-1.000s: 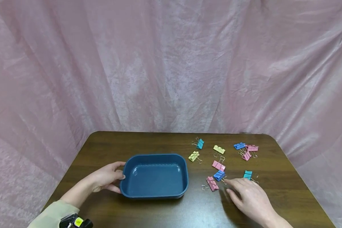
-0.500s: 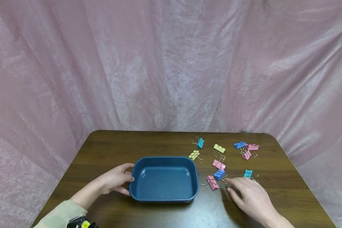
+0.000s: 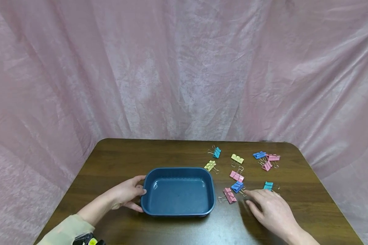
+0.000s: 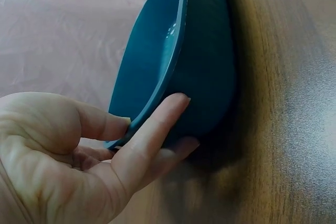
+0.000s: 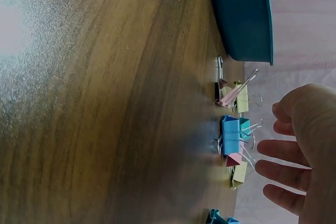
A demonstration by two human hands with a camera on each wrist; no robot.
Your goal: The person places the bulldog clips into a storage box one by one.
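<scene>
In the head view, my left hand [image 3: 127, 194] pinches the left end of a dark blue rectangular tray [image 3: 178, 211]. The left wrist view has the thumb at the rim and the other fingers against the outer wall of the tray [image 4: 205, 51]. Nothing lies inside the tray. My right hand [image 3: 271, 209] is over the table at the right, holding nothing, its fingers loosely extended. Its fingertips are near the wire handles of a blue binder clip [image 3: 237, 186]. A pink binder clip [image 3: 230, 195] lies between that clip and the tray. A teal binder clip [image 3: 268, 185] sits just beyond the right hand.
Farther back are a yellow binder clip [image 3: 210, 165], another teal binder clip [image 3: 216, 152], a second yellow clip [image 3: 237, 158] and a pink clip [image 3: 236, 176]. A blue clip [image 3: 259, 155] lies beside two pink ones at the back right. A pink curtain [image 3: 184, 68] hangs behind the wooden table [image 3: 125, 153].
My left hand has slid the tray to the right, closer to the clips; over the last half second it has hardly moved. The right hand has stayed nearly still.
</scene>
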